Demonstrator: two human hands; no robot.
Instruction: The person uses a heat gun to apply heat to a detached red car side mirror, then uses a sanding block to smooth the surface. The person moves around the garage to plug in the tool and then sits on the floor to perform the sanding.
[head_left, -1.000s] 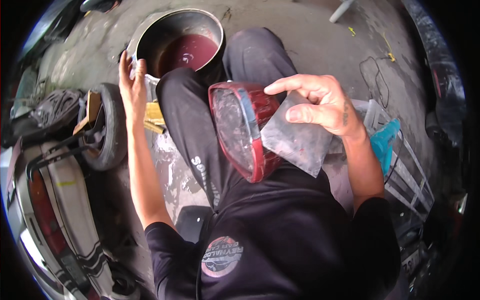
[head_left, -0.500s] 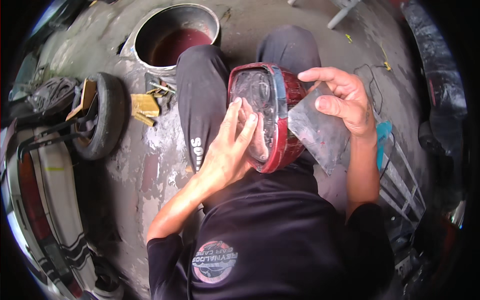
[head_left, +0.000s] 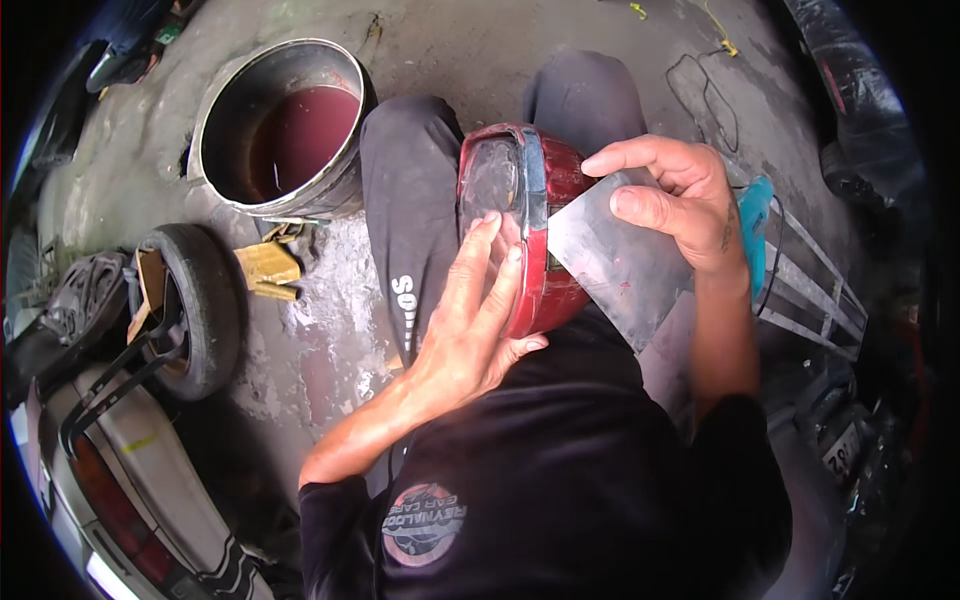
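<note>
A red car side mirror (head_left: 550,240) rests at my lap between my knees, its dull, smeared face turned left and a blue-grey band running along its rim. My left hand (head_left: 470,310) holds it from the left, fingers laid across the face and thumb round the near lower end. On the other side, my right hand (head_left: 680,200) pinches a thin grey square sheet (head_left: 625,260) between thumb and fingers. The sheet's left corner meets the mirror's red housing, and its lower corner hangs down. The index finger reaches toward the top of the housing.
Beyond my left knee stands a round black tub (head_left: 235,180) with reddish liquid. A tyre (head_left: 205,310), yellowish cardboard (head_left: 268,265) and a white car's rear (head_left: 150,450) lie left. At right are a metal ladder (head_left: 820,290), a teal object (head_left: 758,230) and a black cable (head_left: 705,95).
The view has shifted, so the tub shows farther left and lower. The grey sheet has moved left against the mirror. My left thumb now shows at the mirror's near end.
</note>
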